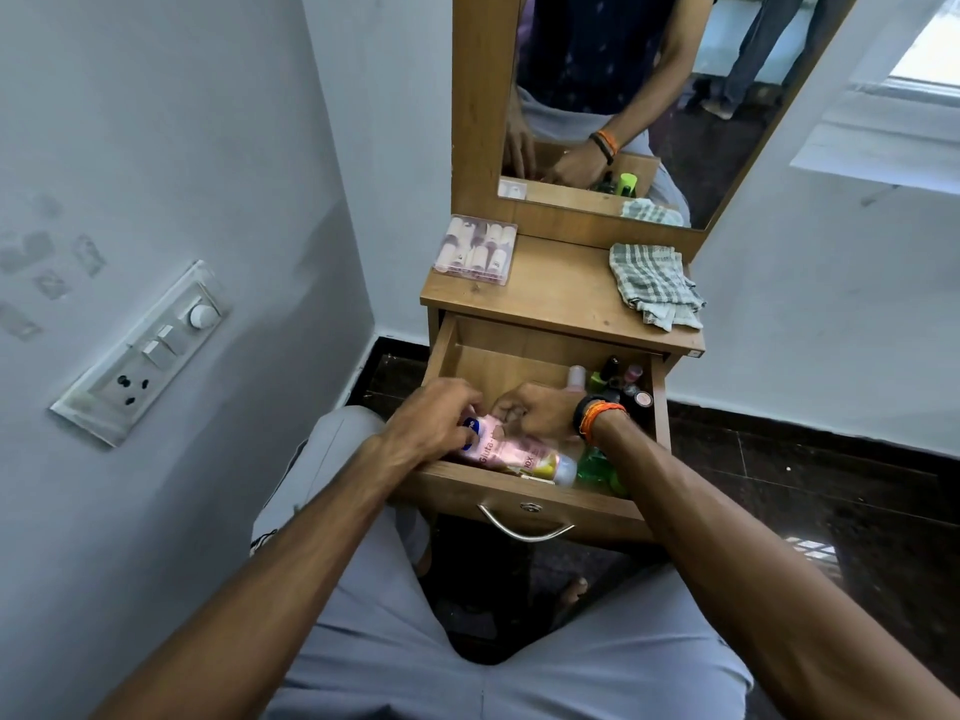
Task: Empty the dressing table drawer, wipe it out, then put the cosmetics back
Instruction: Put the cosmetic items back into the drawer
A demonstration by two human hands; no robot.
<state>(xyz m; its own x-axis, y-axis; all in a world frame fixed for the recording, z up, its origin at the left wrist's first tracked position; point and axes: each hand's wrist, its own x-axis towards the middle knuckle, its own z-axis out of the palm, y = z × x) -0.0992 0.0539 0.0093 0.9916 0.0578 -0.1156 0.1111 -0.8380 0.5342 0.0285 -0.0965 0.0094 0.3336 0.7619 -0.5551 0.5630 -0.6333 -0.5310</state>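
Both hands [483, 423] curled over pink bottle [511, 449] lying at drawer [444, 356] front edge, actual grip unclear; likely light, smooth, slippery plastic, best grasped round the body, not the cap.

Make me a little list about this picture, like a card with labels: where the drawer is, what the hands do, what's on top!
drawer: pulled open, cosmetics inside
left hand: grips the pink bottle
right hand: fingers curled, in the drawer by the pink bottle; a hold cannot be told
right back corner: small bottles standing
front right: green bottle lying
table top: checked cloth at right, clear box at left
mirror: shows the person's hands
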